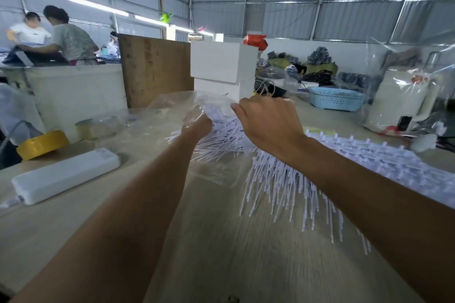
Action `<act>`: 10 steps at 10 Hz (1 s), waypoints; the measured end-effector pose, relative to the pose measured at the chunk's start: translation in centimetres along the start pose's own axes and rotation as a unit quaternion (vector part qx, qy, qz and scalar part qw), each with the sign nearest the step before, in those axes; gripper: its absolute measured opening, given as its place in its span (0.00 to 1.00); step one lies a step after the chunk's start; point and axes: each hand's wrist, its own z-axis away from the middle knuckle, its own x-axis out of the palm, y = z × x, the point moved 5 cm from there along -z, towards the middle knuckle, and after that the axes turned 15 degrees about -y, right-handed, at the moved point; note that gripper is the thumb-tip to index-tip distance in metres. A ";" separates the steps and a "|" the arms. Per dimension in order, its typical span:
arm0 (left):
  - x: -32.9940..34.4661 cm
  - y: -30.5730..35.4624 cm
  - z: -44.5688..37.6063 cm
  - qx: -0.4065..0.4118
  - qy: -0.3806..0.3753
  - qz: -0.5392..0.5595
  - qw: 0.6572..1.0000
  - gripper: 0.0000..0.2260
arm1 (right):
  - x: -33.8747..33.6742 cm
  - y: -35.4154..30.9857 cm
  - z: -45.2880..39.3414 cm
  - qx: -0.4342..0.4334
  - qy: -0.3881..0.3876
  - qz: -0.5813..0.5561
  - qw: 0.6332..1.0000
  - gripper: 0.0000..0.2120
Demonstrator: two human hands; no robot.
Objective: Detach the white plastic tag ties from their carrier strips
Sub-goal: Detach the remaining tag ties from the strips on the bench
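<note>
On the desk (221, 241), a fan of tag ties (283, 179) on carrier strips (364, 152) lies toward the right edge, long axes pointing at the near edge. Beyond it, the left hand (198, 123) grips a clear plastic bag (172, 106) over a second bundle (221, 135); the right hand (268, 123), fingers curled, hovers nearer that bundle, its hold not discernible. A metal-walled workshop lies behind.

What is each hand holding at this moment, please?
Left hand: grip closed on the clear plastic bag.
Right hand: fingers curled over the white tag ties; what it holds cannot be told.
</note>
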 end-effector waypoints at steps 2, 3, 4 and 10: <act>0.2 0.5 2.1 0.062 0.074 -0.315 0.944 0.15 | 0.4 -0.1 2.3 -0.031 -0.104 -0.178 0.978 0.17; 1.5 0.7 4.7 0.094 0.074 -0.434 0.893 0.15 | 0.8 0.6 5.8 -0.042 -0.121 -0.163 0.978 0.19; 3.6 1.0 8.7 0.156 0.004 -0.519 0.840 0.17 | 1.5 3.7 9.4 -0.002 -0.158 -0.142 0.977 0.18; 17.7 7.5 15.2 0.203 -0.008 -0.427 0.881 0.18 | 6.9 17.1 21.9 0.227 -0.198 -0.194 0.934 0.18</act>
